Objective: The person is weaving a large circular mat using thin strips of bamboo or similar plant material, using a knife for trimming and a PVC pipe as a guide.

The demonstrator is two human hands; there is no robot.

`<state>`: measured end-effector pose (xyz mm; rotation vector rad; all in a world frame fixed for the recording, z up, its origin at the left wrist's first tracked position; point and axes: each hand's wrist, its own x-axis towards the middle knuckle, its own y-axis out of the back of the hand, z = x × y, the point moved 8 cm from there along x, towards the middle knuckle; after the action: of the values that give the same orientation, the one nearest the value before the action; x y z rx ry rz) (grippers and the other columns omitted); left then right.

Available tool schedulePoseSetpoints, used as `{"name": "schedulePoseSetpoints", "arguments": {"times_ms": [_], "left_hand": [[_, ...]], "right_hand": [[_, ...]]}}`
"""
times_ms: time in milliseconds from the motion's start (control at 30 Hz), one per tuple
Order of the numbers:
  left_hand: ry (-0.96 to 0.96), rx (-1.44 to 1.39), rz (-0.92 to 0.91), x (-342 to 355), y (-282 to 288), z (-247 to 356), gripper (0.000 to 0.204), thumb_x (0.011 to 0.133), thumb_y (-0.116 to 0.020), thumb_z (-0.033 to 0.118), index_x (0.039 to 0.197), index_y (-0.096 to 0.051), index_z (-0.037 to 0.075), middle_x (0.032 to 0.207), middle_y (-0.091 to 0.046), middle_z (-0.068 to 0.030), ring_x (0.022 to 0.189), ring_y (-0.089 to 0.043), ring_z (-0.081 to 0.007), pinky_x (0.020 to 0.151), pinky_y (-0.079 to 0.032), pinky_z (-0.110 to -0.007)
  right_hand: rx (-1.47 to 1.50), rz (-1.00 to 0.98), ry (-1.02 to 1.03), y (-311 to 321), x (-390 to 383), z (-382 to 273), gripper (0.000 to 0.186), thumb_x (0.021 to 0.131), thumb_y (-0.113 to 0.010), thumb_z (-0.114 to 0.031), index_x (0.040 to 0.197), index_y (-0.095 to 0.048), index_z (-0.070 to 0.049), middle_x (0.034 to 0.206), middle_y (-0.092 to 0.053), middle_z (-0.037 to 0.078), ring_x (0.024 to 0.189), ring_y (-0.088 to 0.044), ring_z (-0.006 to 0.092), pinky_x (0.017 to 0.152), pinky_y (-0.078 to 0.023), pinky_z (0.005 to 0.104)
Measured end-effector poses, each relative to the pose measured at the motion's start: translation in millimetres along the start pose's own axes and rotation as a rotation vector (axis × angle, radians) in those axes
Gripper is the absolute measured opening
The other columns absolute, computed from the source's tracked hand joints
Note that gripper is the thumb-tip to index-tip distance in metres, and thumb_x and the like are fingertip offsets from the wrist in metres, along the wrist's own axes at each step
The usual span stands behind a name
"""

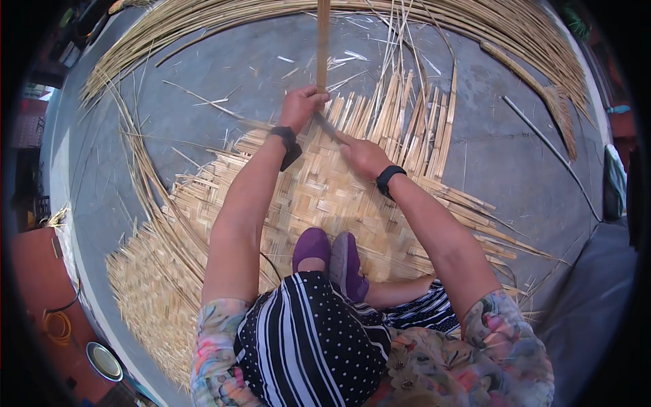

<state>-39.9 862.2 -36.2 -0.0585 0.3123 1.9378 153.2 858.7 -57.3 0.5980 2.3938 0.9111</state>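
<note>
Left grip [303, 108] closed round long strip [323, 51]; right grip [366, 160] closed on blurred tool [329, 129], probably knife.

And straight away, top centre, your strip [323, 47] comes up plain tan! Below it, mid-frame, your woven mat [308, 190] glows pale straw yellow, checked with browner patches. Black for both your wristbands [390, 180] near the centre. Down to lower centre: purple on your shoes [311, 245], with a grey sole [338, 256] showing, then bold black cloth [291, 339] carrying white stripes and white polka dots. Your sleeves [217, 334], lower left and lower right, burst with pink, orange and teal on cream. Golden-brown canes [502, 20] arc across the top, above blue-grey floor [498, 163]; lower left, brick-red ground [34, 271] and an orange coil [59, 327].
</note>
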Motion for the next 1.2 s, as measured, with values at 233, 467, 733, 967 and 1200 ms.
{"name": "schedulePoseSetpoints", "arguments": {"times_ms": [233,467,733,967,1200], "left_hand": [[-0.398,0.123,-0.04,-100.9,-25.0,101.7,0.019,0.092,-0.066,0.013,0.106,-0.072,0.001,0.09,-0.071,-0.0095,0.08,-0.065,-0.0174,0.075,-0.051,-0.029],[-0.655,1.091,-0.228,-209.9,-51.4,81.0,0.006,0.091,-0.065,0.014,0.093,-0.071,0.011,0.075,-0.063,-0.0048,0.07,-0.06,-0.0279,0.073,-0.043,-0.038],[-0.444,1.096,-0.025,-257.4,2.0,81.6,0.011,0.09,-0.067,0.02,0.09,-0.071,0.009,0.082,-0.068,-0.0087,0.073,-0.063,-0.0309,0.066,-0.046,-0.041],[-0.057,1.105,-0.154,-228.7,38.6,88.6,0.018,0.091,-0.064,0.025,0.095,-0.072,0.008,0.09,-0.069,-0.0135,0.086,-0.066,-0.0366,0.074,-0.051,-0.044],[-0.626,1.307,-0.328,-160.9,-43.4,165.3,0.018,0.086,-0.069,0.013,0.102,-0.072,0.008,0.09,-0.065,-0.0147,0.088,-0.062,-0.0358,0.083,-0.047,-0.043]], "right_hand": [[0.018,0.012,-0.052,-0.3,-19.0,-4.3,0.049,0.099,-0.047,-0.031,0.147,-0.047,-0.018,0.1,-0.069,0.022,0.094,-0.066,0.0386,0.084,-0.05,0.05],[-0.215,0.138,0.461,19.5,-180.6,-87.2,0.067,0.078,-0.077,-0.029,0.138,-0.054,-0.013,0.114,-0.062,0.013,0.114,-0.055,0.0307,0.088,-0.049,0.0429],[-0.089,0.115,0.203,69.6,-223.3,-3.6,0.041,0.085,-0.072,-0.036,0.106,-0.062,-0.003,0.089,-0.069,0.017,0.083,-0.067,0.0383,0.077,-0.052,0.0457],[-0.045,-0.013,-0.191,102.8,-236.0,85.6,0.039,0.091,-0.063,-0.041,0.089,-0.066,-0.002,0.084,-0.07,0.016,0.081,-0.069,0.0326,0.072,-0.052,0.0418],[0.43,-0.356,-0.153,74.3,-208.8,38.5,0.035,0.095,-0.058,-0.036,0.101,-0.068,-0.004,0.077,-0.069,0.009,0.068,-0.067,0.0168,0.056,-0.053,0.0321]]}}
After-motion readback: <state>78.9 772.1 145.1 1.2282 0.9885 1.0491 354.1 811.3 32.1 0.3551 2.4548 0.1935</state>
